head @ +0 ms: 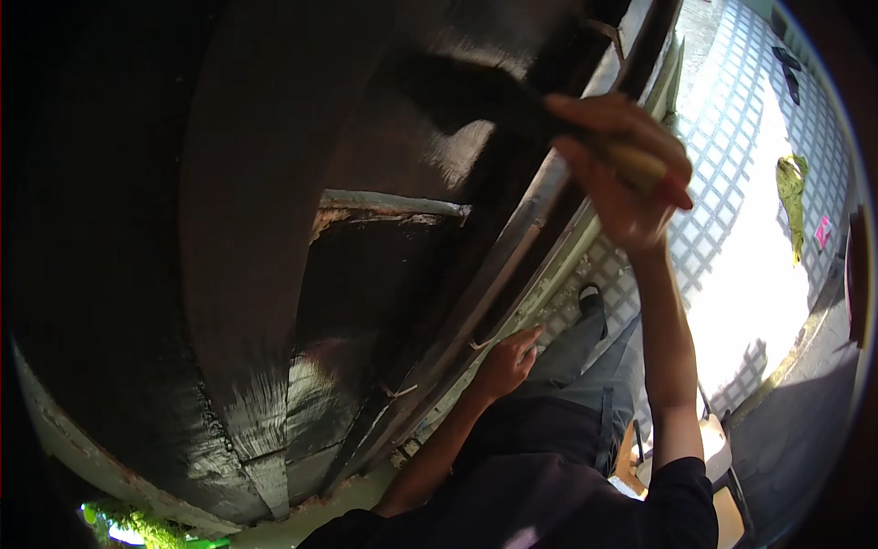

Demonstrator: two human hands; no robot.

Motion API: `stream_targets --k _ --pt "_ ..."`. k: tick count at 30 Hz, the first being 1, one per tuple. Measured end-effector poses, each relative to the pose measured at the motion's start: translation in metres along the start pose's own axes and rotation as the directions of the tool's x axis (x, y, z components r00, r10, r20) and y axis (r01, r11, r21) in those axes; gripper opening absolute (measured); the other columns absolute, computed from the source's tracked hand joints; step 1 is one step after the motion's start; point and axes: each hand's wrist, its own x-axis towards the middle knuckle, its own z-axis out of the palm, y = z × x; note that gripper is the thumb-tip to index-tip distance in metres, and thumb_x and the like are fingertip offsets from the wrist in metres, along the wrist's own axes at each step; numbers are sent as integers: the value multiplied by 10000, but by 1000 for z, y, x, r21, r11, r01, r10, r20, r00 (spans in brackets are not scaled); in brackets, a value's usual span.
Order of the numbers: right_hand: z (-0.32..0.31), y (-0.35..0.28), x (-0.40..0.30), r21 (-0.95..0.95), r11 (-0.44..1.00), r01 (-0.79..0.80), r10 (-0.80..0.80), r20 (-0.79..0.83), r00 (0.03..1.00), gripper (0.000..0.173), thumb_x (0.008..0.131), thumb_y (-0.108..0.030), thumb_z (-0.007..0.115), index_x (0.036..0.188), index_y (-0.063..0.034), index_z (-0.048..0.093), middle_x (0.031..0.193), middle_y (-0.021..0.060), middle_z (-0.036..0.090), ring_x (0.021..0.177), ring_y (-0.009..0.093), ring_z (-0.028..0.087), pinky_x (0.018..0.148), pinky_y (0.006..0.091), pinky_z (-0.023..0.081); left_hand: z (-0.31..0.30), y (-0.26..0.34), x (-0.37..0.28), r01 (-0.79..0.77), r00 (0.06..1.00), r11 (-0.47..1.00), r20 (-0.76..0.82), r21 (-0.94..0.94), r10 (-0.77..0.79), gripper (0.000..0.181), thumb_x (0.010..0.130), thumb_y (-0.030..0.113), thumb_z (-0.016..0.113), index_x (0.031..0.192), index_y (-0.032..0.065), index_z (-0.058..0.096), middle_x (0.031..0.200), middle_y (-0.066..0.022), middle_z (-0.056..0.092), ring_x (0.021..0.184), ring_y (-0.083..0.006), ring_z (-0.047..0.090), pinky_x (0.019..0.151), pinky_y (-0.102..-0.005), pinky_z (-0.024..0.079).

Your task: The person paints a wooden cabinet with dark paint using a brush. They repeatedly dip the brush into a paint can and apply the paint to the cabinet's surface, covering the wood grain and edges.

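My right hand (617, 165) grips a brush by its yellowish handle (634, 163), whose red end points back toward me. The dark brush head blurs into the shadow over a large dark wooden panel (254, 206), so I cannot tell exactly where it touches. Beside it lies a pale, streaky patch (463, 151). Lower down, my left hand (506, 364) holds nothing, its fingers loosely bent and thumb apart, near the pale ledge (549, 285) along the panel's frame. Whether it rests on the ledge cannot be told.
Small metal hooks (401, 392) stick out from the frame. On the sunlit tiled floor (713, 226) lie a crumpled olive cloth (791, 199), a pink packet (823, 232) and dark slippers (789, 72). A chair (717, 442) stands behind me at the lower right. Greenery (140, 525) shows at lower left.
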Motion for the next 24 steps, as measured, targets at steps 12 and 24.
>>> stream_targets --k 12,24 --pt "20 -27 -3 -270 951 148 -188 -127 974 306 680 66 788 979 36 731 893 136 724 735 216 680 623 287 535 -185 191 -35 -287 523 741 -548 607 652 349 740 -78 606 1061 -2 721 1052 -233 675 1003 -390 660 831 -465 560" --pt "19 -44 -14 105 993 57 -69 111 991 233 633 58 779 857 21 732 909 147 722 723 226 664 590 290 531 -245 238 18 1 462 587 -521 809 718 611 858 143 637 1419 -16 456 1436 -223 476 1336 -413 458 1072 -510 427"
